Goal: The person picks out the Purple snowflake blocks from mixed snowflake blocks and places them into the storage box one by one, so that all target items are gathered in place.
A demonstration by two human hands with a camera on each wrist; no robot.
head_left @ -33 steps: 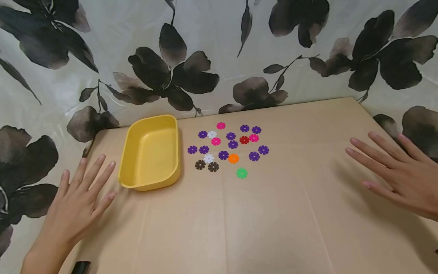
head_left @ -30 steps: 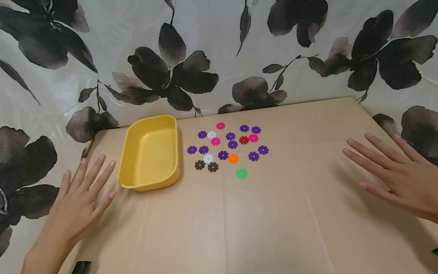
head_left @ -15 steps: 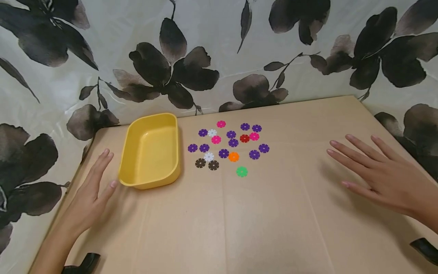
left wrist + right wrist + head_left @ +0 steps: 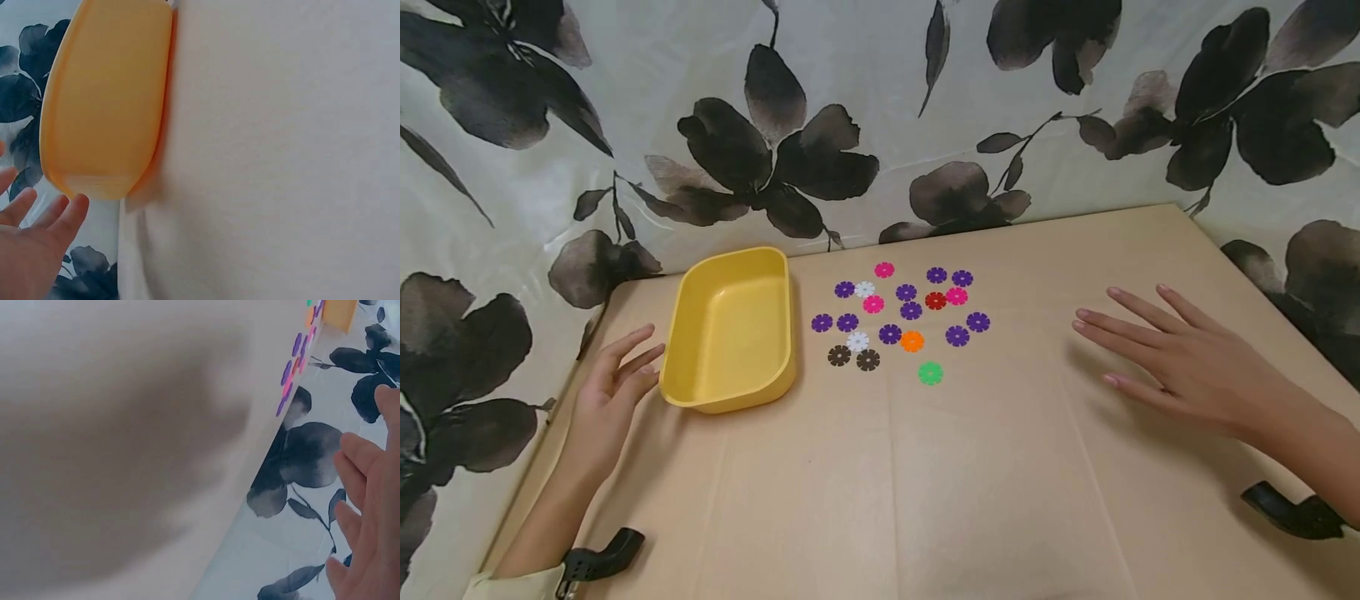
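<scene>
My left hand is beside the near left side of a yellow plastic tub, fingers loosely bent with the tips close to its wall. In the left wrist view the fingertips are right by the near end of the tub. My right hand hovers over the right part of the table, fingers spread, holding nothing. Between tub and right hand lie several small notched plastic discs: purple ones, pink, white, dark brown, one red, one orange and one green.
The pale wooden-looking table has its far edge against a white sheet with dark flower prints. A black wrist mount sits on the left wrist, another mount on the right.
The right hand has moved left, inward over the table. The left hand has turned and drawn closer to the tub, its fingers bending. Tub and discs stay in place.
</scene>
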